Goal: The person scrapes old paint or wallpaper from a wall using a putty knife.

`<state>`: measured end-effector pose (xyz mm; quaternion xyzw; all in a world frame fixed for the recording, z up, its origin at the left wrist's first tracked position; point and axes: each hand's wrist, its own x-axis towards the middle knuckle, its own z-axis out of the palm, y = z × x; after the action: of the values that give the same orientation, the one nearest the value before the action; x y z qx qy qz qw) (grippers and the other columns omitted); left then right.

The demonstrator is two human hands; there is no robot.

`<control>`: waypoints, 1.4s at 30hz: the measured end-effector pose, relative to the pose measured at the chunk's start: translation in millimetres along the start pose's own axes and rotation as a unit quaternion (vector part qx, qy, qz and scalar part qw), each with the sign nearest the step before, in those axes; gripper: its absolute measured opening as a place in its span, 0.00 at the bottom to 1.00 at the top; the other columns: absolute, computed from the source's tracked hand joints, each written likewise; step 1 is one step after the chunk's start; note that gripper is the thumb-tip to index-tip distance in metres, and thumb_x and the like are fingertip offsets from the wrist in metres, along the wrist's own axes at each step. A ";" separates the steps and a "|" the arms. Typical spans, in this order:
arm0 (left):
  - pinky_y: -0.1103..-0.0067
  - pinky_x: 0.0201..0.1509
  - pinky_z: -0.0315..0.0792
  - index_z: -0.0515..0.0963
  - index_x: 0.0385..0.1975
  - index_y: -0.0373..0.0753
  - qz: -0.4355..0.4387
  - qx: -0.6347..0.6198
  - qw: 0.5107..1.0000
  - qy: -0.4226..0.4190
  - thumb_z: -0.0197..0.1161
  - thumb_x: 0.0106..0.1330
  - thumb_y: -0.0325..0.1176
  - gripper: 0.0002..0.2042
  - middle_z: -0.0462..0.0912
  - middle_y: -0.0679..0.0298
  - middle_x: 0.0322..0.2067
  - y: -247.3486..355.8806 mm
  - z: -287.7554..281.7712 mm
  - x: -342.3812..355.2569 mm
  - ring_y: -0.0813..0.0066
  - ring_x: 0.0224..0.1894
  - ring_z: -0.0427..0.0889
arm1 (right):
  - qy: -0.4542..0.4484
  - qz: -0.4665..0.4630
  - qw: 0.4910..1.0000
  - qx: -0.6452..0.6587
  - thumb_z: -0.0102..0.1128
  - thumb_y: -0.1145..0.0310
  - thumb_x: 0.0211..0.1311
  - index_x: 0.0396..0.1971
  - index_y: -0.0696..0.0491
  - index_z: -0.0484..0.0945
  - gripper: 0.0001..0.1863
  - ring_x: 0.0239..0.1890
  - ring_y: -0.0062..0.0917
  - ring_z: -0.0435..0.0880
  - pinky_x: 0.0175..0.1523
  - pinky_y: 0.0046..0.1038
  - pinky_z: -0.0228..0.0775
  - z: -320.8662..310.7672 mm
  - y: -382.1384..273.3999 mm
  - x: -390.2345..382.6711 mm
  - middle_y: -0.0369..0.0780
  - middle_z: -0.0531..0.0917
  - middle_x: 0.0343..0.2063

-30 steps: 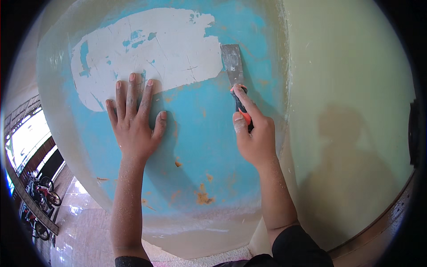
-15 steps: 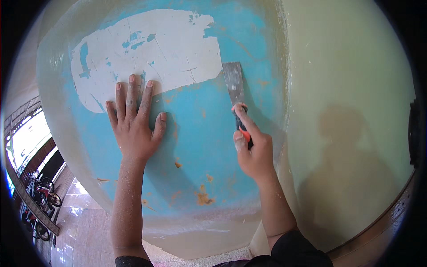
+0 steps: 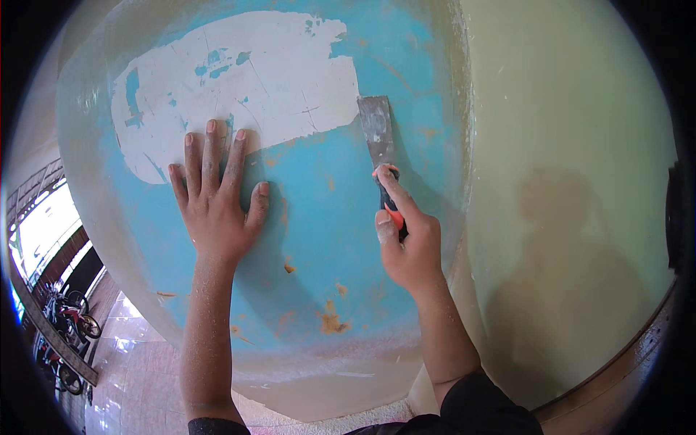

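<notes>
My right hand point(image 3: 409, 243) grips a scraper point(image 3: 377, 129) by its black and red handle, the forefinger stretched along it. The scraper's flat grey blade points up, its wide end at the right edge of a white patch point(image 3: 290, 80). That patch has a ragged outline, scratches and small blue spots. Around it spreads a blue painted surface point(image 3: 326, 210) with brownish marks. Fingers apart, my left hand point(image 3: 217, 214) lies flat on this surface, its fingertips over the lower edge of the white patch.
A pale green wall point(image 3: 580, 94) with a shadow on it stands to the right. At the lower left, motorcycles point(image 3: 72, 319) stand beyond a tiled floor point(image 3: 138, 370). A dark object point(image 3: 674, 217) sits at the right rim.
The scraper and my right hand have shifted slightly left and up, with the blade still by the white patch's right edge. My left hand stays flat in place.
</notes>
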<state>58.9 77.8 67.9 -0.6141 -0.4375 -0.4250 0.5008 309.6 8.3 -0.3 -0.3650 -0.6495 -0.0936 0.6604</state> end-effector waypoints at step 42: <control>0.49 0.79 0.34 0.61 0.74 0.57 0.005 0.012 1.000 -0.005 0.50 0.68 0.54 0.32 0.52 0.63 0.77 1.3 -1.9 3.4 0.56 0.79 0.44 | 0.022 -0.018 1.000 0.007 0.56 0.72 0.65 0.69 0.46 0.69 0.30 0.26 0.36 0.84 0.37 0.31 0.77 8.4 2.4 19.8 0.42 0.87 0.43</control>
<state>60.9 76.1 71.2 -0.6122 -0.4419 -0.4147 0.5079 307.1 22.0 16.3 -0.3461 -0.6425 -0.1089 0.6750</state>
